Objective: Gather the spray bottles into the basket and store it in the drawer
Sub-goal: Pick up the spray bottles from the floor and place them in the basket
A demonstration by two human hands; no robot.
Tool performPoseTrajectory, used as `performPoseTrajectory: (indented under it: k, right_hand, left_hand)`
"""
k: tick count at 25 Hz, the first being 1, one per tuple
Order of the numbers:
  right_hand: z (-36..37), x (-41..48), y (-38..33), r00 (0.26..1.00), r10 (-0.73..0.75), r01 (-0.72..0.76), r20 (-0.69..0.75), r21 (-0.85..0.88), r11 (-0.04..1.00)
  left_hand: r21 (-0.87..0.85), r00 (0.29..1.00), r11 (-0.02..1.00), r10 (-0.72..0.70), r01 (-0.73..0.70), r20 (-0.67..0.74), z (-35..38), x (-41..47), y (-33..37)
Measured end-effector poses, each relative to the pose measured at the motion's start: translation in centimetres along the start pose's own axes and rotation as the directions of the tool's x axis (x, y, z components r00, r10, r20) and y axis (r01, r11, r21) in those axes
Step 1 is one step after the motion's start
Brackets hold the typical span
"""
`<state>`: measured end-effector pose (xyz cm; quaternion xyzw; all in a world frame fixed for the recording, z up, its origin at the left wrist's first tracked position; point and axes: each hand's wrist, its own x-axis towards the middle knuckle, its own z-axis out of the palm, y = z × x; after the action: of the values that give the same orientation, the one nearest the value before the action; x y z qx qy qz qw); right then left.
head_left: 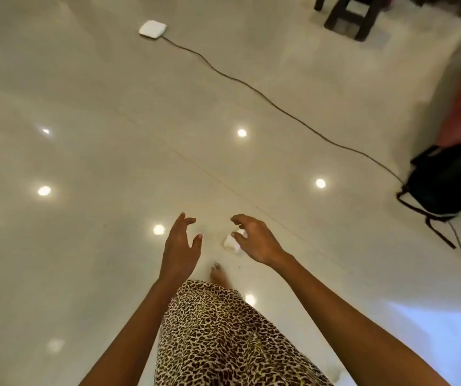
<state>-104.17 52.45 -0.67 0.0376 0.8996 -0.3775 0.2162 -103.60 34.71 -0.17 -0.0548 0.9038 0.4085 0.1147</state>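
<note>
Over a glossy pale floor [84,107], low and centre in the view, both hands reach forward with nothing in them. The left hand [180,246] has its fingers apart and slightly bent. The right hand [254,238] is spread in a loose claw. A small white lump [230,243] shows beneath its fingers and seems to lie on the floor rather than in the grip, though blur leaves that unsure.

No spray bottles, basket or drawer can be seen from this view, so the task's things lie somewhere outside it.

A bare foot [218,274] steps out from under a leopard-print garment [218,338] at 6 o'clock. A thin dark cable [251,87] runs from a flat white box [152,29] at 11 o'clock down to a black bag [446,179] at 3 o'clock. A dark stool [349,15] stands at 1 o'clock.

The main risk, as I judge it, is underfoot — the cable crosses the path ahead and could catch a toe. The bag's loose straps trail near 4 o'clock, and a bare sole may slip on the shiny floor.
</note>
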Motion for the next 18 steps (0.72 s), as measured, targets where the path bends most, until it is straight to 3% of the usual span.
performPoseTrajectory:
  k: [5, 9, 14, 18]
  right_hand:
    - [-2.6, 6.7, 5.6, 0.982, 0.187, -0.187, 0.018, 0.053, 0.981]
    - [-1.9, 12.2, 11.8, 0.936, 0.35, -0.352, 0.038, 0.141, 0.925]
    - [4.4, 20.5, 22.1, 0.815, 0.561, -0.58, 0.148, 0.194, 0.791]
    - [11.8, 27.6, 32.0, 0.7, 0.672, -0.713, 0.242, 0.183, 0.677]
  left_hand:
    - [0.042, 0.983, 0.997, -0.076, 0.07, 0.168, 5.9, 8.5, 1.0]
    - [0.142, 0.928, 0.981, -0.174, 0.134, 0.329, 12.4, 13.7, -0.6]
    - [0.24, 0.828, 0.932, -0.353, 0.271, 0.436, 22.3, 19.7, -7.7]
    - [0.304, 0.739, 0.853, -0.52, 0.424, 0.428, 31.5, 24.0, -16.1]
